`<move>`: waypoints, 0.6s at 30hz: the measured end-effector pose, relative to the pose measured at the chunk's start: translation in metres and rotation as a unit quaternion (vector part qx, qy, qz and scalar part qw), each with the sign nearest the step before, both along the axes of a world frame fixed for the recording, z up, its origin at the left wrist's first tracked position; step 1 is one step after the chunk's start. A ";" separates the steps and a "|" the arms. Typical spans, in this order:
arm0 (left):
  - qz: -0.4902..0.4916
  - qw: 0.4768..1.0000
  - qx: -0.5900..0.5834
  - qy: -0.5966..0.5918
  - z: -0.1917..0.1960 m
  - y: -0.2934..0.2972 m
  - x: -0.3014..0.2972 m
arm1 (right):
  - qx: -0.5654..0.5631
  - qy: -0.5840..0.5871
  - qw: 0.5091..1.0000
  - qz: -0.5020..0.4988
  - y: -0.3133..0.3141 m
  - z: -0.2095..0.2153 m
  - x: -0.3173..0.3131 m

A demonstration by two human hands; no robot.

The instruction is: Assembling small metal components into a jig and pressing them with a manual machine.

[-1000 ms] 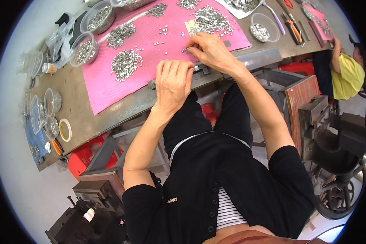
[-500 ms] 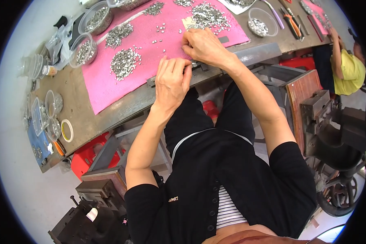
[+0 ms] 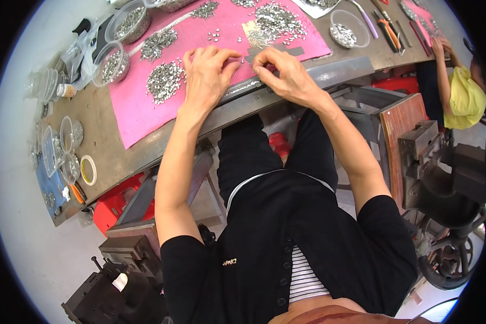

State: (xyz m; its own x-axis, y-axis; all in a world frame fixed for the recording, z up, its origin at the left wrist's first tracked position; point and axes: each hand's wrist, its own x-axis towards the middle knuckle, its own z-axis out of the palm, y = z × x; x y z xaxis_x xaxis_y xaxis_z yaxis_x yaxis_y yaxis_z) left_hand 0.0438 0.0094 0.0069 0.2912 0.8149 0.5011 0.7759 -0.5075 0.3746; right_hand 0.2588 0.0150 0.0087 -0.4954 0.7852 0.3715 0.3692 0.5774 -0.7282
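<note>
My left hand and right hand both rest at the bench's near edge, fingers curled down onto the pink rubbery mat. Between them a thin silvery metal strip lies with its long axis along that edge. My right fingertips pinch its right end; whether the left actually grips it I cannot tell. Heaps of small silvery metal parts lie further back, nearest my left hand.

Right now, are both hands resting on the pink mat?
Yes, the left hand and the right hand both rest at the pink mat's near edge.
</note>
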 end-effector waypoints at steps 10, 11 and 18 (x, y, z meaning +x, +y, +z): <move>-0.028 0.998 0.001 0.049 -0.009 0.020 0.002 | 0.074 0.007 0.997 -0.012 -0.022 -0.022 -0.010; -0.027 0.998 0.011 0.053 -0.010 0.021 0.002 | 0.092 0.011 0.996 -0.015 -0.021 -0.024 -0.012; -0.018 0.996 0.040 0.081 -0.004 0.015 0.004 | 0.213 -0.066 0.975 -0.026 -0.027 -0.015 -0.016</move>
State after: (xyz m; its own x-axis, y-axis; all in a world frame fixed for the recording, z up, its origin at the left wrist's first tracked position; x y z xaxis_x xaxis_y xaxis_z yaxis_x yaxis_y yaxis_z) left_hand 0.0478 0.0243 0.0027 0.4029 0.7617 0.5074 0.8033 -0.5600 0.2027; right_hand 0.2432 -0.0118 -0.0060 -0.5249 0.5993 0.6044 0.4796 0.7949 -0.3716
